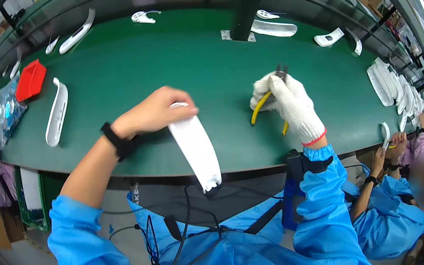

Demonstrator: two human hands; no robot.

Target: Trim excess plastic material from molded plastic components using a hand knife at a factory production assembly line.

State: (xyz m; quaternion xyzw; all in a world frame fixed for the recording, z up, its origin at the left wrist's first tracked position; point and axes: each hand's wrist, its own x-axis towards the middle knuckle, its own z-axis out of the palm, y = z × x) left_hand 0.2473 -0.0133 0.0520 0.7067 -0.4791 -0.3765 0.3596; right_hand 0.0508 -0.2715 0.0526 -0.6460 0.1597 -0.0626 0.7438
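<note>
White plastic strip, long, curved and ribbed: gripped at its upper end by the bare left hand, fingers wrapped over it, the lower end hanging past the near edge of the green table. Yellow-handled cutters: clasped in the white-gloved right hand above the table's near half, just right of the strip, dark tips pointing away from the person. Other stock on the table: red tray at far left, a white curved part beside it, a stack of white parts at the right end, where a co-worker in blue sits.
</note>
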